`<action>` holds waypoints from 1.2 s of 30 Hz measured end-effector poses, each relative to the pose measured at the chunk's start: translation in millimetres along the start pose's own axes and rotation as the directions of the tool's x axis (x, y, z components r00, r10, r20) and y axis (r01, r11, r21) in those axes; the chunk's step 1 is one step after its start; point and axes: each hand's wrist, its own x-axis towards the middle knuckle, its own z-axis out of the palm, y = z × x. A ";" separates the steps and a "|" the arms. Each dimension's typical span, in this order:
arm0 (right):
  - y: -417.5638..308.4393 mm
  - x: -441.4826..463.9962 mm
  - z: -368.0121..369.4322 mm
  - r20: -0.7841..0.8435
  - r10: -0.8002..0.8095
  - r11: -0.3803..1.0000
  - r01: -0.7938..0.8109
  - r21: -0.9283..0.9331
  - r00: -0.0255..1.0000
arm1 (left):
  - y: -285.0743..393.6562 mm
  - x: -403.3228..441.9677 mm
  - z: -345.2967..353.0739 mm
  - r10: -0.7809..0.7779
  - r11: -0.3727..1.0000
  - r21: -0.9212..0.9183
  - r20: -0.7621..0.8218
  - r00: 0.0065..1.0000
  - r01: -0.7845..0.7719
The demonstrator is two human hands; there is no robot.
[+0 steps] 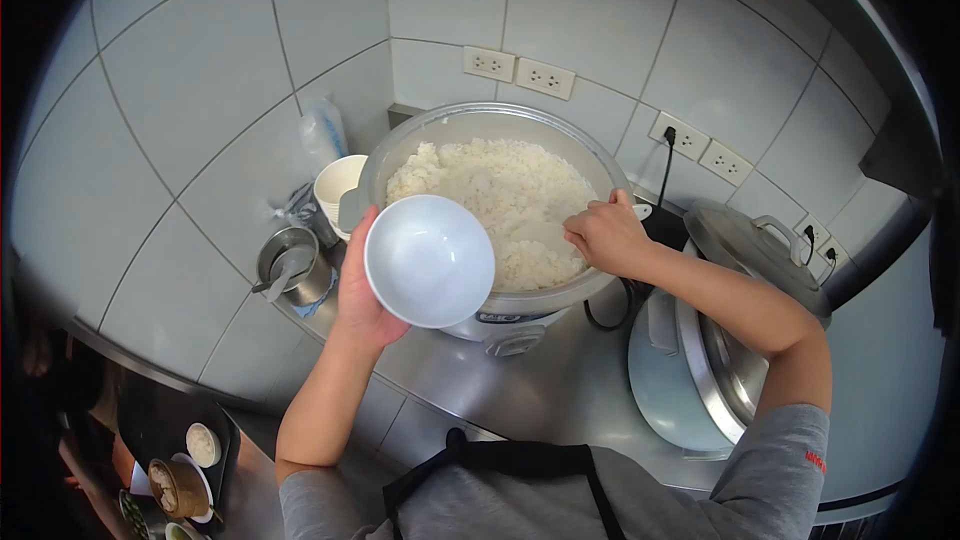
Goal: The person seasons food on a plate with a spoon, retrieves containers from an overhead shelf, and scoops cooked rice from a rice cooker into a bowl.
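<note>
My left hand [363,290] holds a white bowl [430,260] by its side, tilted so that its bare inside shows, in front of the rice cooker [545,300]. Cooked white rice [490,185] fills much of the cooker's pot. Over the right side of the pot, my right hand [610,233] is closed in a fist. A white handle end [642,211] pokes out behind its knuckles, seemingly that of a rice paddle; the blade is hidden by the hand and rice.
Left of the cooker stand stacked pale cups [338,185] and a metal container [292,265] with utensils. To the right is a second cooker [665,390], its lid [735,245] tilted. Wall sockets [690,140] carry plugged cords. A dark tray [225,445] with dishes lies lower left.
</note>
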 end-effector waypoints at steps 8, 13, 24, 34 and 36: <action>-9.5 24.9 -7.6 0.057 -0.083 0.979 0.092 -0.180 0.995 | -25.2 -19.0 -18.9 0.143 0.989 0.044 -0.085 0.986 -0.139; -32.4 16.1 -13.4 0.002 -0.142 0.979 0.141 -0.148 0.990 | -58.4 -79.8 -37.2 -0.064 0.998 -0.031 -0.094 0.994 0.062; -9.7 32.4 2.6 0.218 -0.034 0.994 0.010 0.109 0.975 | -128.5 -76.3 -76.0 -0.276 0.959 -0.088 -0.075 0.958 0.269; -18.3 25.9 4.2 0.066 -0.362 0.929 0.365 -0.052 0.930 | -126.0 -66.9 -64.0 -0.247 0.969 -0.016 -0.052 0.968 0.246; -11.9 25.4 13.0 -0.005 -0.388 0.922 0.388 -0.003 0.922 | -125.4 -66.1 -61.6 -0.228 0.974 -0.008 -0.016 0.974 0.228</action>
